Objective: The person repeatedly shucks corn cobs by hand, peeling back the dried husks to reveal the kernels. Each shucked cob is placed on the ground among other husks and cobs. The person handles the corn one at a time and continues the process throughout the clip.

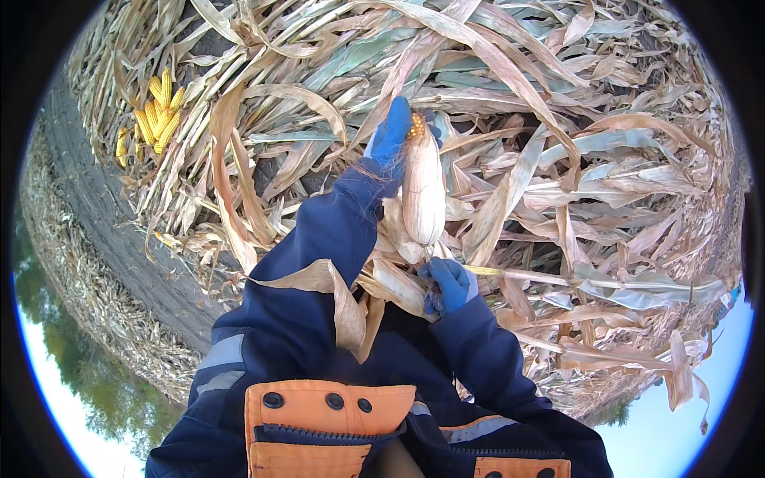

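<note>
An ear of corn [424, 191], mostly wrapped in pale dry husk, stands upright before me with orange-yellow kernels [417, 126] bare at its tip. My left hand [391, 134], in a blue glove, is closed around that upper end, its fingertips showing on the far side. Loose brown silk clings to the glove's cuff. Just below the ear's base, my right hand [451, 284], also blue-gloved, grips the corn stalk [514, 273], which runs out to the right. Loose husk leaves [397, 287] hang between the hands.
Dry corn stalks and leaves [334, 66] cover the ground ahead and to the right. Several husked yellow cobs [158, 113] lie in a small pile at the left. Beyond them runs a strip of bare soil [125, 221]. One curled dry leaf [340, 299] lies across my left sleeve.
</note>
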{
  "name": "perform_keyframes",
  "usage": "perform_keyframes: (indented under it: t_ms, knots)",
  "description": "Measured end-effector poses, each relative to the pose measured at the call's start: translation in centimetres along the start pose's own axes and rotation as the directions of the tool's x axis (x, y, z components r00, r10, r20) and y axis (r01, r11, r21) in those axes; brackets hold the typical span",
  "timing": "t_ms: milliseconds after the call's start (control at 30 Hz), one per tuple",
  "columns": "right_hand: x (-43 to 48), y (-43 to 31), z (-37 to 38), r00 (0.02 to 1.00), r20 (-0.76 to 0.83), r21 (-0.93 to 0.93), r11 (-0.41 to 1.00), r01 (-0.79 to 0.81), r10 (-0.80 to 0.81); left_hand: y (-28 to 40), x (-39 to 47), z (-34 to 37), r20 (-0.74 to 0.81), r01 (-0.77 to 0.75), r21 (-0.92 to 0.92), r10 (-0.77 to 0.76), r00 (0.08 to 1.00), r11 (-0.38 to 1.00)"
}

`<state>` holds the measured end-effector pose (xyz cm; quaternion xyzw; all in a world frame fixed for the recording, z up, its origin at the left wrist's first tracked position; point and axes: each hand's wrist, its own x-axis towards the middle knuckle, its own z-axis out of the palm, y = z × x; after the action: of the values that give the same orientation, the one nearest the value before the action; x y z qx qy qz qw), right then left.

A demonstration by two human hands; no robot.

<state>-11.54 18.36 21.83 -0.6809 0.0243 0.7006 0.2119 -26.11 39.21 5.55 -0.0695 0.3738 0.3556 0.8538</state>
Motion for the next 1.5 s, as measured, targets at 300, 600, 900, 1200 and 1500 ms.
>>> perform_keyframes:
  t_ms: [300,600,900,1200,1500]
  knots:
    - [6.7,-18.8,-0.2,0.54,0.345,-0.339,0.435,0.834,-0.768,-5.1,1.4,3.6,0.227,-0.028,0.092,0.007,0.974,0.995]
    - [3.0,-17.1,8.8,0.683,0.217,-0.395,0.577,0.715,-0.697,-7.8,0.9,-9.6,-0.084,0.131,0.866,-0.118,0.99,0.483]
    - [1.4,-14.3,9.5,0.744,0.261,-0.162,0.732,0.661,-0.615,-5.4,-2.6,-9.2,-0.066,0.011,0.49,0.024,0.998,0.872]
    - [1.4,-13.1,9.4,0.69,0.102,-0.213,0.662,0.719,-0.716,4.4,-18.0,9.4,0.419,-0.408,0.513,0.194,0.887,0.755]
    - [10.6,-9.7,3.2,0.969,0.242,-0.969,-0.03,0.244,0.053,-0.7,-20.1,17.7,0.75,-0.78,0.625,0.265,0.606,0.016]
